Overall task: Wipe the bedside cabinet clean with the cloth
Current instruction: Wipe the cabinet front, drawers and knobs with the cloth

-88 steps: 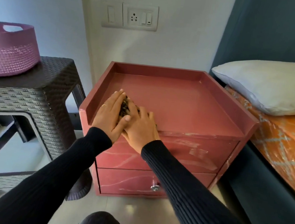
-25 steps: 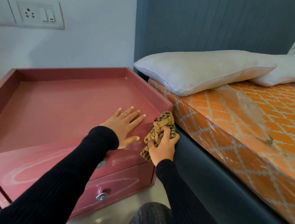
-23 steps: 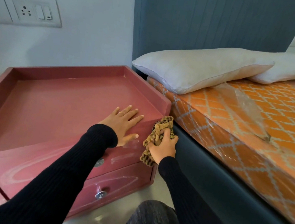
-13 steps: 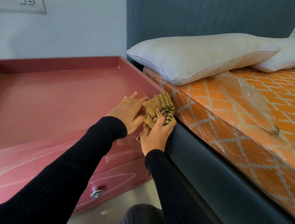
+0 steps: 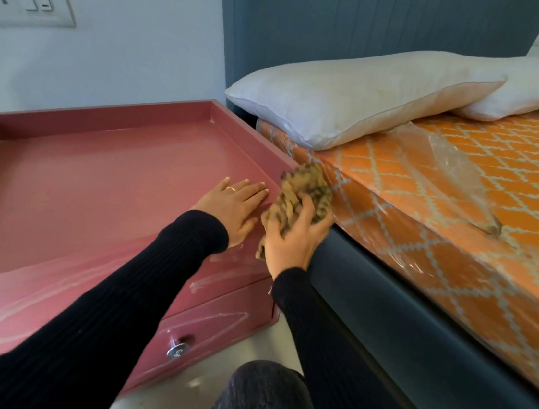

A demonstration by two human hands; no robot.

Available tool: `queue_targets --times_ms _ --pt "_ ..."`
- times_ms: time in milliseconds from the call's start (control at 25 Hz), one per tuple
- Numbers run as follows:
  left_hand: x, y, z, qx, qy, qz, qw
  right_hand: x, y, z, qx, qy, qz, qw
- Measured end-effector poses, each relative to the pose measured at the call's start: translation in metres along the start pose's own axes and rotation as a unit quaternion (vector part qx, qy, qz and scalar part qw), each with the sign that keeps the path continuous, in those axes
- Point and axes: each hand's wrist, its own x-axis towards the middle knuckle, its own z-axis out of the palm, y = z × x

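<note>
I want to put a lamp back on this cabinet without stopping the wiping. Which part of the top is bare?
The cabinet top is bare from the back and left rims to the middle. The crowded part is the front right corner: the left hand lies flat there, and the right hand grips the cloth against the right rim, tight beside the mattress.
</note>
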Motion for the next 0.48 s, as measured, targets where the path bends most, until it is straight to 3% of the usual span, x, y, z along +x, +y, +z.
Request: queue_targets --times_ms 120,320,480 --pt "0.01 0.013 -0.005 0.033 0.043 0.007 0.998 0.002 -0.001 0.015 -0.022 0.013 -0.035 0.999" --pt "0.017 0.011 0.006 0.053 0.024 0.028 0.998 -0.003 0.025 0.03 -0.038 0.042 -0.027 0.998" --pt "0.016 0.012 0.01 0.032 0.032 0.042 0.998 -0.033 0.07 0.034 -0.088 -0.05 0.049 0.994"
